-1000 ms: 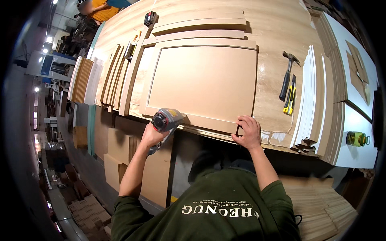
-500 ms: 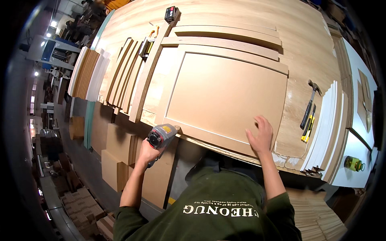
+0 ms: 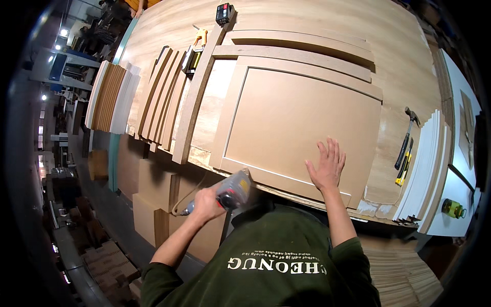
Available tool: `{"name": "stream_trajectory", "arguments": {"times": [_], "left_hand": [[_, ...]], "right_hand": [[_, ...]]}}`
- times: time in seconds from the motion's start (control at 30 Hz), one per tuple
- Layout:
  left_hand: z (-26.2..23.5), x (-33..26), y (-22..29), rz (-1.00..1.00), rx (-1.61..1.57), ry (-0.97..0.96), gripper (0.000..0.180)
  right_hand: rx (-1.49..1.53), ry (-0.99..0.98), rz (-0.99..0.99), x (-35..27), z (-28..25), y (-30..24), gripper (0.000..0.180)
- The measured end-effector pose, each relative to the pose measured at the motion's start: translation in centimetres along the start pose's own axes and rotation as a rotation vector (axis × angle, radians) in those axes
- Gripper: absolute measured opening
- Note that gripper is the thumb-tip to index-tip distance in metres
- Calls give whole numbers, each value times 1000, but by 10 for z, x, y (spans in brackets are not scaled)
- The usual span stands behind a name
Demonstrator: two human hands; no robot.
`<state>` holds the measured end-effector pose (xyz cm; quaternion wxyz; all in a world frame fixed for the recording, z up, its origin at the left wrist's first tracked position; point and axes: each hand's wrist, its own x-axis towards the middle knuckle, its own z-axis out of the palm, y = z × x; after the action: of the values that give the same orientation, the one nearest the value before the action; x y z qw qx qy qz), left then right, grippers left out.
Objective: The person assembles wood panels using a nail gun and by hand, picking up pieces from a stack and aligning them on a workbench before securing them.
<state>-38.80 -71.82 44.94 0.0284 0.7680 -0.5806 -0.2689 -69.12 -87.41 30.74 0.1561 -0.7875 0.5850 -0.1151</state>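
Note:
A framed tan board panel (image 3: 296,117) lies flat on the wooden worktable, its inner sheet bordered by flat rails with a pale line along the joint. My left hand (image 3: 206,203) is wrapped round the handle of a grey and red nail gun (image 3: 235,190), slightly blurred. The gun's nose is at the panel's near edge, close to the left corner; whether it touches I cannot tell. A thin hose trails behind the handle. Over the panel's near right part, my right hand (image 3: 327,166) is spread palm down, with nothing in it.
Loose board strips (image 3: 302,43) lie beyond the panel, and a long wooden bar (image 3: 197,102) runs along its left. More strips (image 3: 163,97) are farther left. To the right are a hammer (image 3: 406,135), a yellow utility knife (image 3: 403,171), white strips (image 3: 422,163) and a green jar (image 3: 452,209).
The nail gun in my left hand has swung right and tilted over at the panel's near edge. My right hand has moved inward from the right edge and its fingers have spread.

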Motion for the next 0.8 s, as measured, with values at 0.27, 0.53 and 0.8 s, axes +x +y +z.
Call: {"name": "stream_trajectory", "arguments": {"times": [0.27,0.53,0.8], "left_hand": [[-2,8,-22,-24,-206,39,35],[-22,22,-21,1,-151,-57,30],[-27,29,-14,24,-84,-115,30]], "right_hand": [[3,-15,11,0,1,-1,72],[-1,7,7,0,1,-2,72],[-21,15,18,0,0,0,72]]}}
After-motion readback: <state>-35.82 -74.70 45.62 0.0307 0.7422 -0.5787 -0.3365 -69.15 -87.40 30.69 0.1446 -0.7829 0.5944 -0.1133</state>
